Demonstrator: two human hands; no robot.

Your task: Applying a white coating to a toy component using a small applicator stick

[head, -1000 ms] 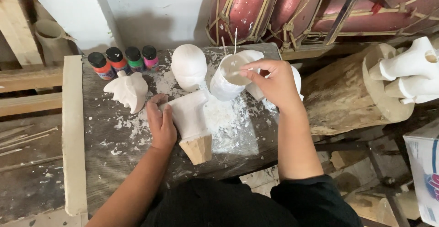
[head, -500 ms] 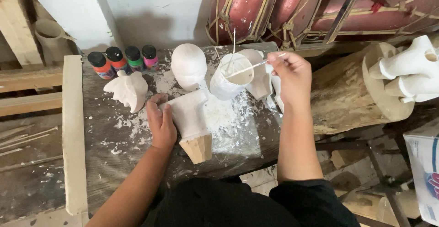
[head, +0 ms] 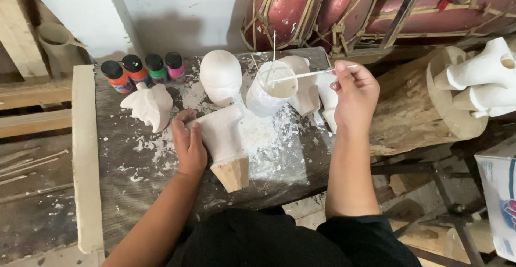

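My left hand (head: pixel 188 143) grips the side of a white-coated carved piece (head: pixel 221 132) with a bare wooden base (head: pixel 232 173), lying on the paint-splattered work table (head: pixel 129 191). My right hand (head: pixel 355 95) holds a thin brush (head: pixel 301 74) by its handle, the tip lying over the mouth of a white paint cup (head: pixel 271 89). Another thin stick stands upright in the cup. A white rounded head shape (head: pixel 221 76) stands just left of the cup.
Several small paint bottles (head: pixel 144 70) line the table's back left. A white carved figure (head: pixel 149 105) lies left of my hand. More white pieces (head: pixel 309 92) sit behind the cup. A log (head: pixel 414 111), white figures (head: pixel 484 79) and red drums (head: pixel 322 3) are to the right.
My right hand has drawn back to the right from over the cup, with the brush tip staying at the cup's mouth. The left hand has kept its hold on the carved piece.
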